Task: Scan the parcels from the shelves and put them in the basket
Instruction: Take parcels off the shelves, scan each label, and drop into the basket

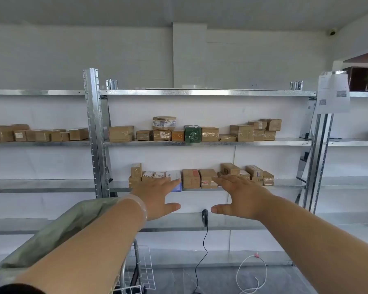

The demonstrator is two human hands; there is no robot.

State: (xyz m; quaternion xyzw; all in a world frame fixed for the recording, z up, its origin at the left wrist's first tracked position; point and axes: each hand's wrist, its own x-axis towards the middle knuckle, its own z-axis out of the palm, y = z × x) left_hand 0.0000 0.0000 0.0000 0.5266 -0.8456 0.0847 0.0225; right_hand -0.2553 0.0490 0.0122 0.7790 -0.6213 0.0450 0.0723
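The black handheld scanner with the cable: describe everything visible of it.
The black handheld scanner is small, seemingly dark plastic, with a rounded top. It sits at the front edge of the grey metal shelf below the brown cardboard parcels; its thin black cable hangs toward the floor. The open left hand and right hand hover above it, neither touching it.

Pale translucent bangle (143, 206) at the wrist of the left hand (155, 195); loose pale-green sleeve (57, 236) along that forearm.
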